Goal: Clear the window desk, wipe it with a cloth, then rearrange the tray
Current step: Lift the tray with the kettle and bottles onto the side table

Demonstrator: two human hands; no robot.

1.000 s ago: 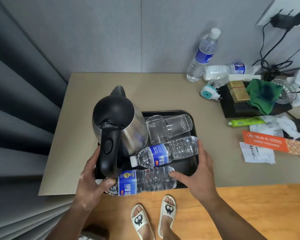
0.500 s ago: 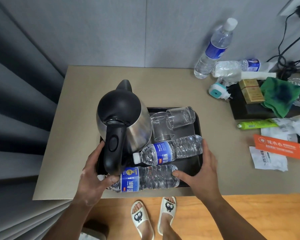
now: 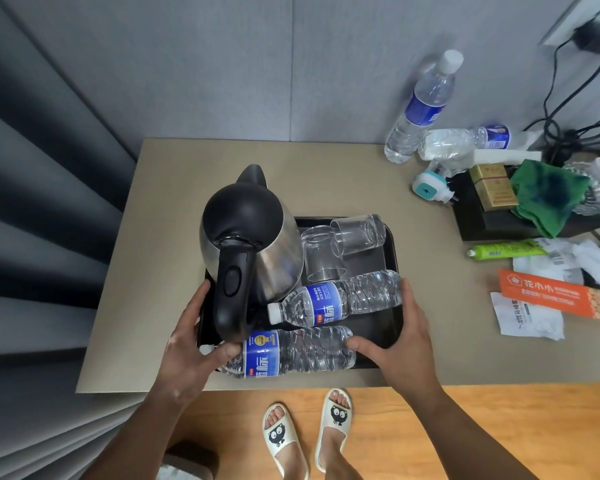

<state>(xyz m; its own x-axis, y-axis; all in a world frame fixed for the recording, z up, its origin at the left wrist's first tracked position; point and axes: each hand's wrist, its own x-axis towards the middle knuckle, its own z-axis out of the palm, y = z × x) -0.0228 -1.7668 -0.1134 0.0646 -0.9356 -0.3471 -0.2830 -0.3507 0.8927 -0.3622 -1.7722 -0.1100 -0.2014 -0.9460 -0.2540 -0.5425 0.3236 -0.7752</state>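
Black plastic tray (image 3: 390,237) sits on the beige desk (image 3: 174,237), near its front edge. On it: steel kettle (image 3: 257,244) at 9 o'clock, two glasses (image 3: 340,244) at 1 o'clock, two water bottles (image 3: 333,301) lying along 6 o'clock. Left hand (image 3: 187,348) clasps the tray's left rim, thumb on the front bottle. Right hand (image 3: 399,341) clasps the right rim. Green cloth (image 3: 548,195) lies well apart at 3 o'clock, among clutter.

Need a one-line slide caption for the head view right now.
Both hands, left and right, grip a black rectangular tray carrying kettle, glasses and bottles.
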